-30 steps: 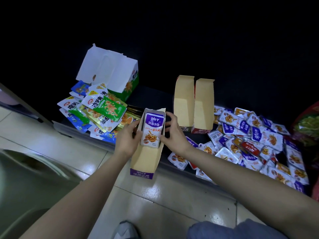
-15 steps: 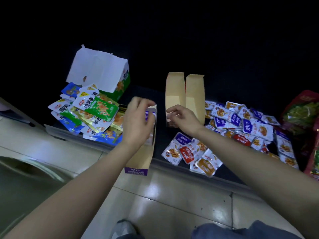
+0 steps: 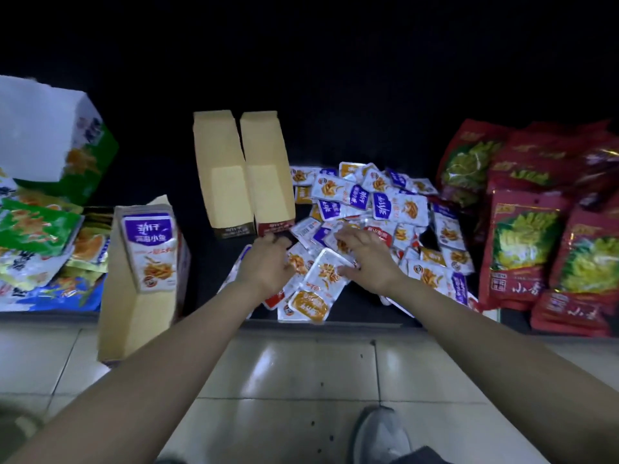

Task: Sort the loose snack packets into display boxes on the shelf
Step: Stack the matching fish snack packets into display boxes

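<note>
Head view: dark shelf (image 3: 204, 259) above tiled floor (image 3: 301, 370)

Floor (image 3: 301, 373): glossy pale tiles, near | Shoe (image 3: 382, 437): 1 grey shoe on the tiles, near right | Red bags (image 3: 526, 249): overlapping pile at far right, printed with green vegetables

On the dark shelf (image 3: 197, 262), a heap of small purple-and-white foil snack packets (image 3: 368, 205) lies in the middle. Two tan open cardboard display boxes (image 3: 227, 182) stand touching side by side, just left of the heap. Further left, a third tan cardboard box (image 3: 134, 313) leans across the shelf's front edge with a purple packet (image 3: 150, 252) in it. Left of that lies a pile of green and blue packets (image 3: 37, 249), and a green-and-white carton (image 3: 67, 152) stands behind the pile. Large red bags (image 3: 526, 249) are stacked right of the heap.
</note>
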